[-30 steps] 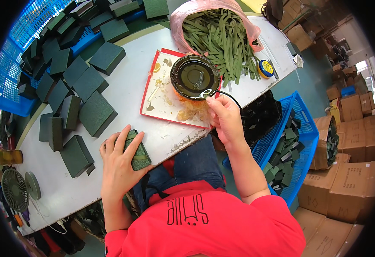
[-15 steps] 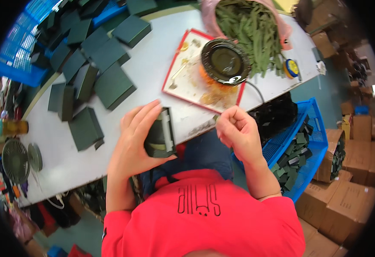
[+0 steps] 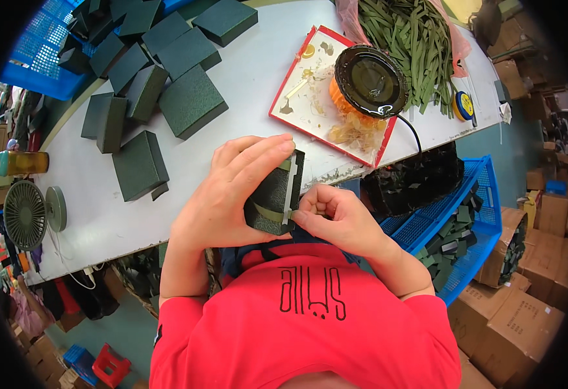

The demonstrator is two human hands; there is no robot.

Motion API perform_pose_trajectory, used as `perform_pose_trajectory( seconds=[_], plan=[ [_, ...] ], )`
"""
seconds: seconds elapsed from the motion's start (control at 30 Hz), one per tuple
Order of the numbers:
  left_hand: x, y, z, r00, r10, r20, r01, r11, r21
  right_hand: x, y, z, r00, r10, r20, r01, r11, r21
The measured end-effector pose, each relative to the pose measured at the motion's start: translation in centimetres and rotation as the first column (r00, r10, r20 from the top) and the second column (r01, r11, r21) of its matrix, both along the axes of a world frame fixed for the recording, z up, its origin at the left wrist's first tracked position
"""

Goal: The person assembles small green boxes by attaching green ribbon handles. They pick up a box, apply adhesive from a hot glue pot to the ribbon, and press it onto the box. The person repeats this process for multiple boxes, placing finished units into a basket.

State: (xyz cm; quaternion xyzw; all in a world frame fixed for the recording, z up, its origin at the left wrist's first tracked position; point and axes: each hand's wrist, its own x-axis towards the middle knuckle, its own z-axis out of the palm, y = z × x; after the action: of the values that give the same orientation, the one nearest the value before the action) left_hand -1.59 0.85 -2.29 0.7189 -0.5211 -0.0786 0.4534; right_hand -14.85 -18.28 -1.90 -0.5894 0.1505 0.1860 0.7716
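Note:
My left hand [image 3: 216,198] is wrapped around a small dark green box [image 3: 273,189], its fingers over the far end and the thumb along the near side. A pale strip runs down the box's right edge, and an olive-green ribbon [image 3: 271,214] lies across its face. At that right edge, my right hand [image 3: 336,220] is closed in a pinch on the ribbon's end, its fingertips against the box. The other fingers of this hand are curled in.
Several dark green boxes [image 3: 193,104] crowd the table's left side. A black pot of amber liquid [image 3: 371,81] stands on a red-rimmed white tray [image 3: 284,107]. Behind it, a pink bag [image 3: 349,19] holds green ribbons [image 3: 407,39]. A blue crate [image 3: 491,214] of green pieces stands right; a fan [image 3: 25,214] stands left.
My right hand has moved left and nearer to me, from above the table edge to the box. The left hand and box have shifted right in the picture, as has the whole table scene.

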Motion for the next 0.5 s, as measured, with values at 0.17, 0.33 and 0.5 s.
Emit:
perform_pose_trajectory(
  seconds=[0.17, 0.33, 0.5],
  plan=[
    [-0.1, -0.1, 0.2, 0.998, 0.001, 0.056, -0.002, 1.000, 0.022, 0.0, 0.1, -0.4, 0.998, 0.054, 0.017, -0.051, 0.992, -0.112],
    [-0.5, -0.3, 1.0, 0.990, -0.020, 0.138, 0.006, 0.994, 0.106, 0.3, 0.0, -0.4, 0.990, 0.142, 0.021, -0.128, 0.936, -0.328],
    [-0.7, -0.5, 1.2, 0.979, -0.056, 0.194, 0.027, 0.989, 0.146, 0.5, -0.2, -0.3, 0.978, 0.206, 0.023, -0.179, 0.898, -0.402]
  ],
)
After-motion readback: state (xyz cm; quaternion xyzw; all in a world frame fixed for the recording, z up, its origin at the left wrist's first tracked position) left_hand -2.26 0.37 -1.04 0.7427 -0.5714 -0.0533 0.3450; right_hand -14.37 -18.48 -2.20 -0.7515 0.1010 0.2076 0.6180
